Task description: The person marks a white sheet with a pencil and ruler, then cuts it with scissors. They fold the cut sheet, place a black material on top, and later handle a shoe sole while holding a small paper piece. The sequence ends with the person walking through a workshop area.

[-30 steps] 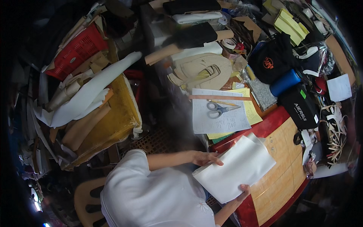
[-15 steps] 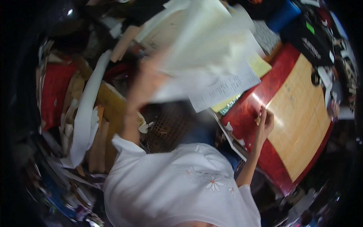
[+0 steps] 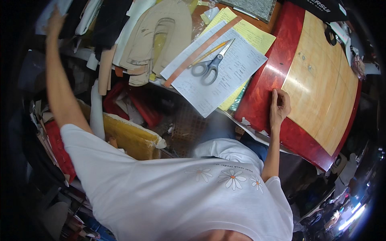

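My left hand (image 3: 54,25) is stretched to the far left, against a pale sheet (image 3: 43,19) beside dark and white rolls; its fingers are too small and blurred to read. Curled closed, my right hand (image 3: 280,107) rests by the red border of a wood-topped board (image 3: 321,88); whatever its fingers pinch is hidden. Between the hands, grey-handled scissors (image 3: 207,72) lie on a handwritten white sheet (image 3: 205,98). Beside them are a yellow pencil (image 3: 213,50) and a tan strip (image 3: 181,74). Yellow lined paper (image 3: 257,40) shows underneath.
Tan U-shaped card patterns (image 3: 175,24) lie left of the papers. A grey stone slab (image 3: 253,6) is at the back, a black bag (image 3: 321,9) at the back right. Below the table's edge stand a yellow block (image 3: 132,134) and a red bin (image 3: 148,108).
My left hand has swung far left, and the large pale sheets no longer cover the table, so the scissors, pencil and patterns show. My right hand stays by the board, slightly higher in view.
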### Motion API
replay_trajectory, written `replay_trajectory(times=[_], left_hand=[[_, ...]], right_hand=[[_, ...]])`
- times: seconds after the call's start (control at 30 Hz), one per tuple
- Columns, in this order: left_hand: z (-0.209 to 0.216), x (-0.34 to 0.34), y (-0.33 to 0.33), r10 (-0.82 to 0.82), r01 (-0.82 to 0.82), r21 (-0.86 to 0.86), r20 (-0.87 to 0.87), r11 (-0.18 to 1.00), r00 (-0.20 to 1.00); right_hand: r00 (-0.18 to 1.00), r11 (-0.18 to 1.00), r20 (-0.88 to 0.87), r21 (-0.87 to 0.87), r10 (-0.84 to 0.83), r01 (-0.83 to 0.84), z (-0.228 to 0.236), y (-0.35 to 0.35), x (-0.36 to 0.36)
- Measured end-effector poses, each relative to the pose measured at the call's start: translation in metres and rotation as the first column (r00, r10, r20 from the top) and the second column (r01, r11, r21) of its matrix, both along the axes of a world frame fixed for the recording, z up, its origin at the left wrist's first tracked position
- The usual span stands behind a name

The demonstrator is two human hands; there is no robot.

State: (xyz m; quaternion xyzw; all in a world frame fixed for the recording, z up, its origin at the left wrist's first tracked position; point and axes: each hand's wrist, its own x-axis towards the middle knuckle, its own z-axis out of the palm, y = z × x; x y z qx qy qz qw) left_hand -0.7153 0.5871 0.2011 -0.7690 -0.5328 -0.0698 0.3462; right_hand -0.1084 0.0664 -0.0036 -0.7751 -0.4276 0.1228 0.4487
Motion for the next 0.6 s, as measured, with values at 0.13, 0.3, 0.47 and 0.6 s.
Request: replay_trajectory(times=[0.13,0.3,0.47,0.6], left_hand=[[-0.109,0.15,-0.087,-0.206,0.267,-0.166,0.314,0.949,0.927],[-0.186,0.3,-0.252,0.004,0.574,-0.551,0.723,0.606,0.691],[-0.206,0.342,-0.31,-0.014,0.495,-0.569,0.647,0.656,0.762],[-0.215,0.345,-0.315,0.04,0.398,-0.594,0.588,0.699,0.808]], right_hand=[[0.998,1.0,0.065,-0.007,0.001,-0.001,0.002,0.004,-0.003],[0.988,0.987,-0.017,0.034,0.155,-0.155,0.008,0.026,-0.036],[0.929,0.889,-0.037,-0.279,0.368,-0.364,0.001,0.091,-0.088],[0.931,0.9,0.097,-0.308,0.353,-0.309,-0.02,0.137,-0.106]])
